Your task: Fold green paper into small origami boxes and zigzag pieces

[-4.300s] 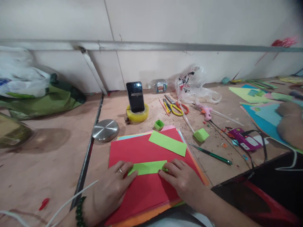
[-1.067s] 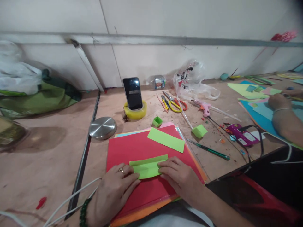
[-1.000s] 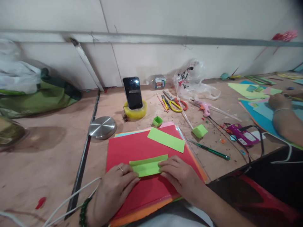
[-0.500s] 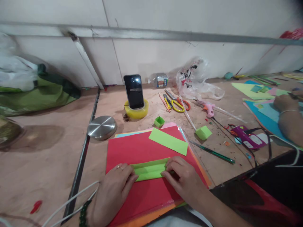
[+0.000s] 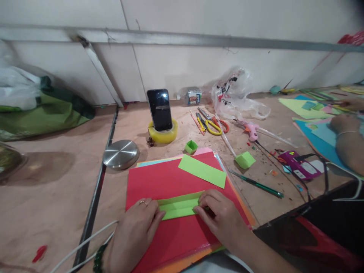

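A green paper strip [image 5: 179, 206], creased lengthwise with its edges raised, lies over a stack topped by a red sheet [image 5: 153, 180]. Its left end is pinched by my left hand [image 5: 142, 225], which wears a ring. At the other end, my right hand [image 5: 220, 212] grips the strip between thumb and fingers. Just beyond, a flat light-green paper rectangle [image 5: 202, 171] rests on the red sheet. Past the stack's far edge sit a small open green paper box [image 5: 191, 146] and a green paper piece [image 5: 245, 160] on a thin stick.
A green craft knife [image 5: 257, 184], scissors [image 5: 213, 125], a pink glue gun [image 5: 250, 131] and a purple device [image 5: 301, 167] with cords lie right. A phone [image 5: 160, 110] leans in a tape roll [image 5: 162, 134] near a metal disc [image 5: 121, 154]. Another person's hand [image 5: 348, 132] works far right.
Both my hands stay at the ends of the green strip, almost unmoved. The view has shifted very slightly. At the far right, the other person's hand has moved a little.
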The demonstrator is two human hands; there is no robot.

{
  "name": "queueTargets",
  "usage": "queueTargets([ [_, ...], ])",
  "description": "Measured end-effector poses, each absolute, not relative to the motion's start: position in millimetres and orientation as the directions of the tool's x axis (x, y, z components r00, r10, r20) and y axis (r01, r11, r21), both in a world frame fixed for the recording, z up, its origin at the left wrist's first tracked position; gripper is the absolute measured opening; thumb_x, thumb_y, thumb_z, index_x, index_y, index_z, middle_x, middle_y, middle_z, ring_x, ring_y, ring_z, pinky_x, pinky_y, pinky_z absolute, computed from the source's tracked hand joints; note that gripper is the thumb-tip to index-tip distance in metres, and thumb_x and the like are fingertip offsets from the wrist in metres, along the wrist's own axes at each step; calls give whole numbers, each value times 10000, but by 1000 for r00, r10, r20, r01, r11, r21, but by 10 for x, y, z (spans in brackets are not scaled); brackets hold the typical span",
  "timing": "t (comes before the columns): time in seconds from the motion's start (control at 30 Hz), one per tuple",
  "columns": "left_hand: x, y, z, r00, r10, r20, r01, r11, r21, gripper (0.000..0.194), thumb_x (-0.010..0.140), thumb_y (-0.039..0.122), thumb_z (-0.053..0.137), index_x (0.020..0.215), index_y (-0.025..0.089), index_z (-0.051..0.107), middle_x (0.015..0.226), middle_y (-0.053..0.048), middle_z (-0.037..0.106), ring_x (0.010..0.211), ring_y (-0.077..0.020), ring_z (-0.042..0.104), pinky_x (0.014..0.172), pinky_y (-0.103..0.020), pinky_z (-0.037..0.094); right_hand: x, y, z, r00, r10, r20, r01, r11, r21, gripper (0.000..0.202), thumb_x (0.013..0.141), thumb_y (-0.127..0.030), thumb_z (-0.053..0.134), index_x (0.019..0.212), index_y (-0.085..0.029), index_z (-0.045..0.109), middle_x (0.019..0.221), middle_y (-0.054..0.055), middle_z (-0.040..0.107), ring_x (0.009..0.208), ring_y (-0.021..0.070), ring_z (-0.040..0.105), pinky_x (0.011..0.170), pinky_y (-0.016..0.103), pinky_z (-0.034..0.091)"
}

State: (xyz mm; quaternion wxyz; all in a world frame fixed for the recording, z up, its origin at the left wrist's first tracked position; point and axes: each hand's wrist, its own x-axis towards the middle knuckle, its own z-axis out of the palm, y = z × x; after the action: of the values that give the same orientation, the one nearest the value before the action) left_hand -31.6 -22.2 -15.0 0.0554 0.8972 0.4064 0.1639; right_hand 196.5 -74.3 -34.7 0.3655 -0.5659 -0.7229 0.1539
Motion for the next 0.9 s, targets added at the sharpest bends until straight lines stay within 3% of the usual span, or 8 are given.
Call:
queueTargets([
  [0.2,-310,-218,-112,618,745,252,696,-667,265,335,934,203,324,646,214,496,579,-19,592,516,-196,596,467,-281,432,1964,-727,-346,-106,942,319,730,292,-618,181,859,-111,539,705,-198,500,721,22,572,658,156,559,577,253,469],
  [0.43,-330,-221,-105,592,803,65,748,-577,328,251,879,184,415,652,209,516,625,-17,609,575,-192,600,521,-273,430,1966,-718,-310,-119,957,266,755,261,-602,191,831,-83,566,699,-198,490,734,20,569,672,153,563,584,244,462],
  [0.57,-324,-221,-98,595,803,44,741,-569,356,242,874,193,413,659,204,522,641,-25,608,590,-196,594,540,-280,430,1968,-725,-324,-115,959,258,758,253,-601,199,822,-83,582,694,-200,485,734,19,567,675,155,559,582,242,456],
  [0.9,-320,-215,-82,586,810,-27,770,-546,331,237,883,202,408,686,199,539,679,-41,625,627,-204,597,582,-292,440,1955,-728,-338,-103,965,240,794,225,-565,220,808,-73,607,684,-197,475,718,4,556,657,147,541,576,238,429],
])
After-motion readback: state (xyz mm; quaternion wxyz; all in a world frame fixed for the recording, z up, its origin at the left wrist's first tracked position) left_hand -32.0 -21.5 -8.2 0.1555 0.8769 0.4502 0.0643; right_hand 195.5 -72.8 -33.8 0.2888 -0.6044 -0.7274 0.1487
